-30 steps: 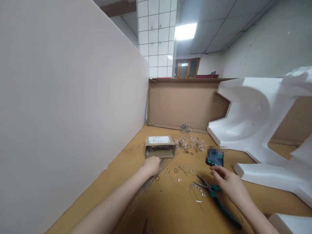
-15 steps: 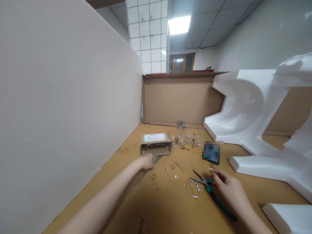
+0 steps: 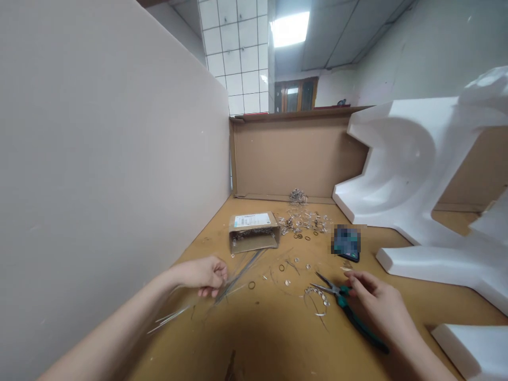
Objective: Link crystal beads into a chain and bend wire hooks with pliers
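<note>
My left hand (image 3: 208, 275) is closed, fingers curled down, just left of a bundle of thin grey wires (image 3: 242, 270). A few pale thin wires (image 3: 170, 317) stick out under it to the lower left and seem held in its fingers. My right hand (image 3: 375, 296) rests with thumb and fingers curled together over one handle of the green-handled long-nose pliers (image 3: 345, 301). Whatever its fingertips pinch is too small to make out. The pliers lie with jaws apart, beside a wire loop strung with shiny rings (image 3: 319, 299).
A small open cardboard box (image 3: 254, 225) lies on its side with metal pieces inside. Loose metal pieces (image 3: 301, 219) and dark rings are scattered beside it. A phone (image 3: 347, 243) lies near white foam blocks (image 3: 397, 174). A white panel (image 3: 119, 132) stands along the left.
My left hand has moved left and toward me from the front of the box, and pale wires now show beneath it. My right hand has stayed by the pliers. The view has shifted slightly.
</note>
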